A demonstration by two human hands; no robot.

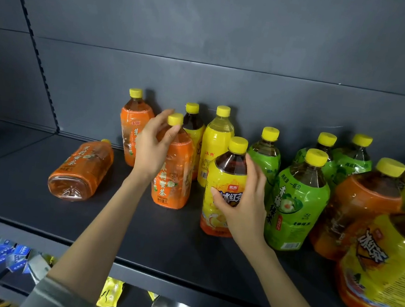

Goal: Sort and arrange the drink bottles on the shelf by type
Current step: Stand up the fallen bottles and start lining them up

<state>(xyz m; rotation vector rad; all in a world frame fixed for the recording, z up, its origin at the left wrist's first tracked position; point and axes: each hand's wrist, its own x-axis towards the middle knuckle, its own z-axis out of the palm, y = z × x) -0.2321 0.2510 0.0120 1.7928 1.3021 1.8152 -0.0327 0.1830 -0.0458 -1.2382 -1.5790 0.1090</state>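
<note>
Sorting partway: left hand (151, 147) fingers (172, 134) curl round orange bottle (173, 175), right hand (245, 199) grips yellow bottle (224, 181); toppled bottle (80, 170) to their left, green bottles (297, 200) to their right, types mixed.

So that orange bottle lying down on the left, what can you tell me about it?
The fallen orange bottle is clear plastic, holding amber drink, wrapped in an orange label with pale characters and topped by a yellow cap. It lies on its side on the dark shelf, base toward the camera, cap toward the back wall. Only the shelf touches it.
</note>
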